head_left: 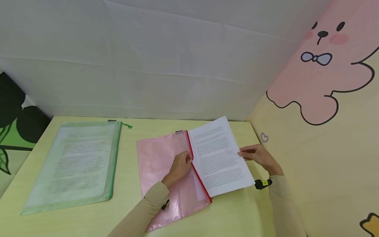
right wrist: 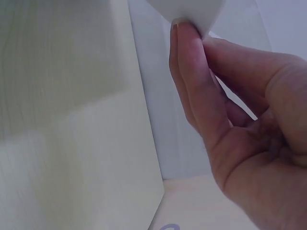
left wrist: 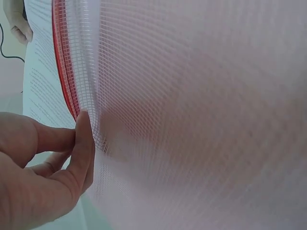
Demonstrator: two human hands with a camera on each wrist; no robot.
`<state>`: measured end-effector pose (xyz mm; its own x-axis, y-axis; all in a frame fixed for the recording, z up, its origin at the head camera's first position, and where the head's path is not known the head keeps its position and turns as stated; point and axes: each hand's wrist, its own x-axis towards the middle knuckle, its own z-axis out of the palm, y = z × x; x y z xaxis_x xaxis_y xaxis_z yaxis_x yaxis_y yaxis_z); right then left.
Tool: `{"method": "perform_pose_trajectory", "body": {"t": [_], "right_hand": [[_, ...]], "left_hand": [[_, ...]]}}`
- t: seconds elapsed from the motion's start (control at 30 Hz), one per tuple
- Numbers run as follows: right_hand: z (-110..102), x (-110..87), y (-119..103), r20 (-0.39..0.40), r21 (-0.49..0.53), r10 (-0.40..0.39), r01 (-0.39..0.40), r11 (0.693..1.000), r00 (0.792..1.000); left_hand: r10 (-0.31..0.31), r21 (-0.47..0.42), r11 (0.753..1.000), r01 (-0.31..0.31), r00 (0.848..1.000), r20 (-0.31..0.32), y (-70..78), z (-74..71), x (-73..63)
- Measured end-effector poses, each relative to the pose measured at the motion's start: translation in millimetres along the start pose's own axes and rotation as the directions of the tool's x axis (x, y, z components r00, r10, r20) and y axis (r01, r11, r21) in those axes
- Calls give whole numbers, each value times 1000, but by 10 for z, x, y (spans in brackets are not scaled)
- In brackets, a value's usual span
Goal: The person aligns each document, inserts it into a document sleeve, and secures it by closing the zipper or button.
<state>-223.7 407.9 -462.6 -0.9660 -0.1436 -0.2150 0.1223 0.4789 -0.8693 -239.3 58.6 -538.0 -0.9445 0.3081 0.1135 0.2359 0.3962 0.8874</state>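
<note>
A pink mesh zipper pouch (head_left: 160, 168) with a red zipper edge lies at a slant on the table. My left hand (head_left: 180, 166) pinches the pouch's opening at the zipper (left wrist: 64, 72), thumb against fingers in the left wrist view. Printed white sheets (head_left: 219, 158) stick out of that opening to the right, their left part inside the pouch. At the sheets' right edge, my right hand (head_left: 260, 157) pinches the paper between thumb and fingers. The right wrist view shows a paper corner (right wrist: 187, 9) at the fingertips of that hand.
A green zipper pouch (head_left: 112, 164) with a printed page inside lies on the left of the pale yellow table (head_left: 127, 210). A white cloth wall (head_left: 177, 65) stands behind, and a wall with a pink cartoon figure (head_left: 319, 82) rises at the right edge.
</note>
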Motion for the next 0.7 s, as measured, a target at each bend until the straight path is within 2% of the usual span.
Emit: {"method": "perform_pose_trajectory", "body": {"t": [0.17,0.37,0.57,0.7], "right_hand": [[-35,13,40,-8,-9,30,-30,1000,1000],[63,0,80,-50,28,34,-33,999,998],[137,-8,118,-8,64,38,-37,997,999],[114,-20,136,-4,51,17,-17,999,1000]], "left_hand": [[-37,-19,999,37,999,17,5,-2,-2],[-59,-71,996,62,998,37,-13,-12,19],[-59,-114,991,64,997,46,-32,-20,28],[-36,-75,996,39,999,34,-57,-15,24]]}}
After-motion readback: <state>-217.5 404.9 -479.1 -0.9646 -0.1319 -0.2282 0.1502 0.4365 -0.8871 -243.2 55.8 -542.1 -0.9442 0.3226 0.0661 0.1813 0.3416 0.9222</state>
